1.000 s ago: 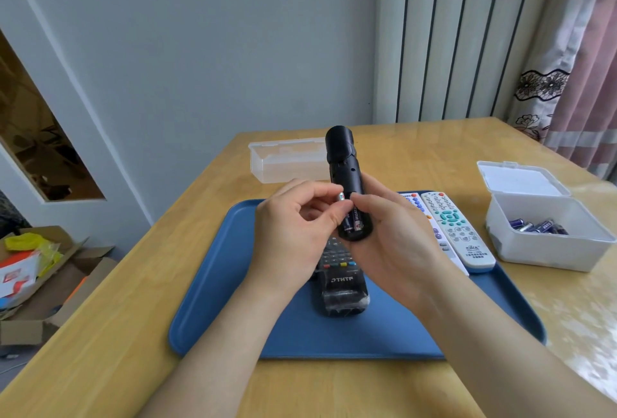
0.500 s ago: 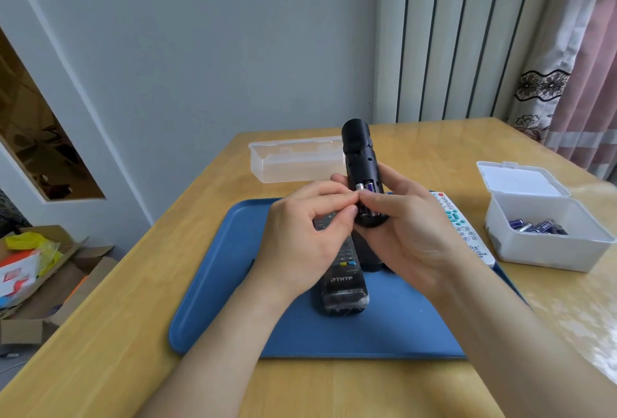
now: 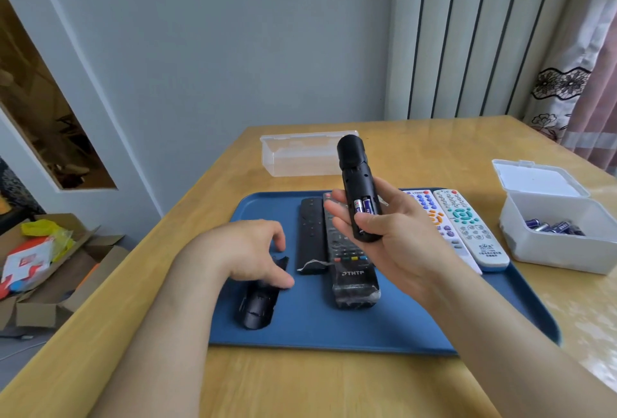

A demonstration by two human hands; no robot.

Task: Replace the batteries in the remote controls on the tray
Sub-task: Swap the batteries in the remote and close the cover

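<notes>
Head view: the right hand (image 3: 397,234) grips a black remote (image 3: 359,188) upright above the tray (image 3: 334,327), two batteries (image 3: 363,206) showing in its open back. The left hand (image 3: 253,250), fingers spread, rests on the cover (image 3: 258,300) lying on the tray, perhaps pinching it. More batteries sit in the box (image 3: 561,244).

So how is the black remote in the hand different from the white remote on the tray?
The black remote is held up off the tray by the right hand; the white remote lies flat on the blue tray. The black remote shows its open back with two batteries; the white remote shows its buttons. Both are long and slim.
</notes>
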